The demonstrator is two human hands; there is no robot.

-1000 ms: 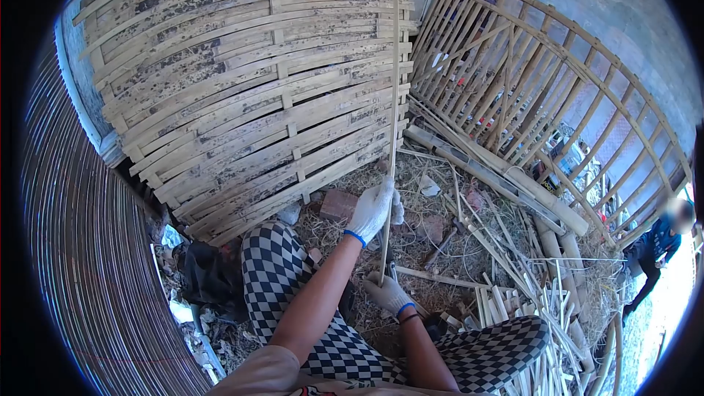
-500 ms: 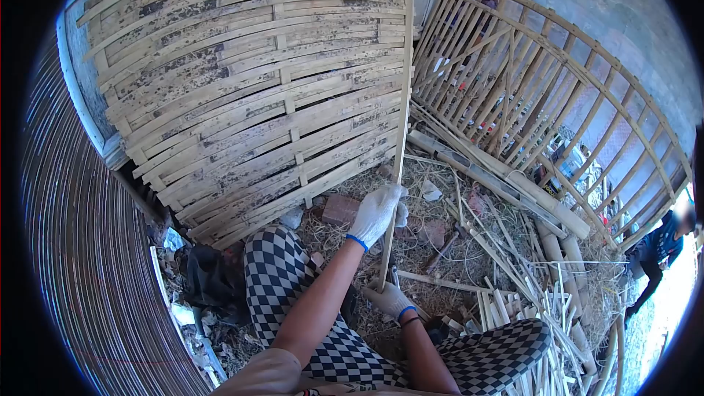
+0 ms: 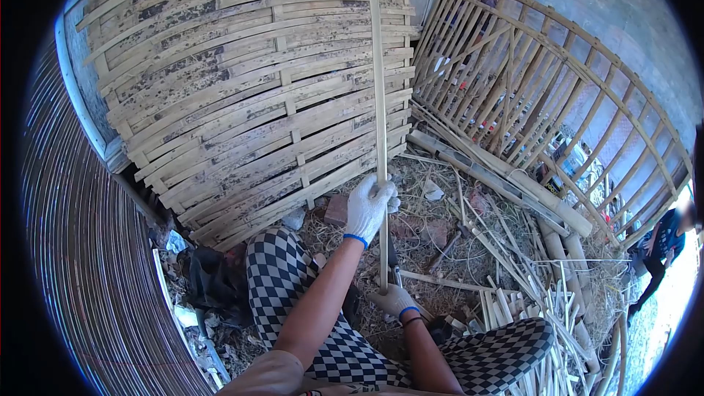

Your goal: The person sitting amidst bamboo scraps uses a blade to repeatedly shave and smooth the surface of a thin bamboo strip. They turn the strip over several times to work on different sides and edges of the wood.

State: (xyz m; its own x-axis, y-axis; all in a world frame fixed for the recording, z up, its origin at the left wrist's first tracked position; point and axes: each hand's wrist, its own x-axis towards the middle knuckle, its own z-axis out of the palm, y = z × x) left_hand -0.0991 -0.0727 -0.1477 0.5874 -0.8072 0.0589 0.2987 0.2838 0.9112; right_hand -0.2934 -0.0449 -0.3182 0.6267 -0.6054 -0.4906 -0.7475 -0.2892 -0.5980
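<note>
A long, narrow bamboo strip [image 3: 379, 88] stands nearly upright before me, its top running out of view. My left hand [image 3: 369, 209], in a white glove with a blue cuff, is closed around it above its lower end. Lower down, my right hand [image 3: 394, 301], gloved too, is closed at the strip's bottom end. A slim tool [image 3: 394, 258] with dark and grey parts rises from the right hand beside the strip; the fingers hide its lower part. Behind the strip is a large woven bamboo panel [image 3: 242, 95].
A slatted bamboo frame [image 3: 543, 66] leans against the wall at right. Split bamboo poles [image 3: 506, 176] lie below it. Cut strips [image 3: 543, 323] are heaped beside my right knee. Bricks [image 3: 337, 210] lie on the straw-covered ground. A person [image 3: 664, 246] is at the far right.
The strip's upper part has swung left, from the panel's right edge to in front of the panel. My left hand has turned and shifted slightly left with it; my right hand has barely moved.
</note>
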